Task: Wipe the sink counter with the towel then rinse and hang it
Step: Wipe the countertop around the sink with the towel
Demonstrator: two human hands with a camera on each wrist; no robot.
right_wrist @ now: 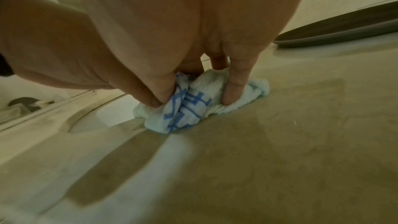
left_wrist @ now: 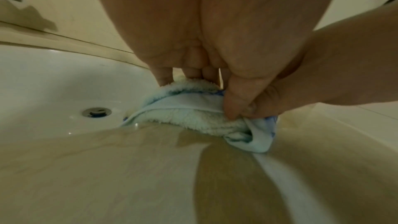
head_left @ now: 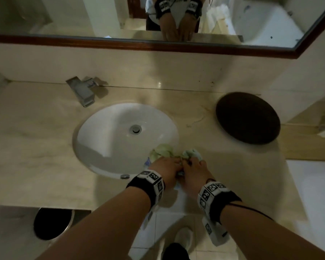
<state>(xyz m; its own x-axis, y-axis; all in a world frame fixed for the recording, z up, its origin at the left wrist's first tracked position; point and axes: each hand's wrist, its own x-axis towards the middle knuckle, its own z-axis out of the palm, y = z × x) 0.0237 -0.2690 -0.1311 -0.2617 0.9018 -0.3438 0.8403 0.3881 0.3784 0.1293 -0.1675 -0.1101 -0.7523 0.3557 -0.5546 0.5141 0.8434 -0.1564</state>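
Your left hand (head_left: pixel 165 167) and your right hand (head_left: pixel 193 173) sit side by side at the near edge of the desk (head_left: pixel 233 166), both bunched over the towel (head_left: pixel 162 150), a pale fleecy cloth with a blue printed band (the print shows best from the right wrist). The towel lies crumpled on the desk right at the front lip of the sink (head_left: pixel 105 132), part of it spilling over the rim toward the basin. Your left grip is closed on the towel: from the left wrist view the thumb and fingers (left_wrist: pixel 234 98) pinch a fold of the towel (left_wrist: pixel 193 113) against the surface. Your right grip is closed on it too: in the right wrist view the thumb (right_wrist: pixel 150 94) and a finger press in from either side of the towel (right_wrist: pixel 189 108), gathering it between them. The drain (head_left: pixel 135 129) sits in the middle of the white basin, and the tap (head_left: pixel 83 91) stands at the back left of the desk. A dark round tray (head_left: pixel 248 118) lies on the desk to the right, well apart from your hands. The mirror (head_left: pixel 83 15) above reflects both wrists. Below the desk, a dark bin (head_left: pixel 52 223) stands on the floor to the left.
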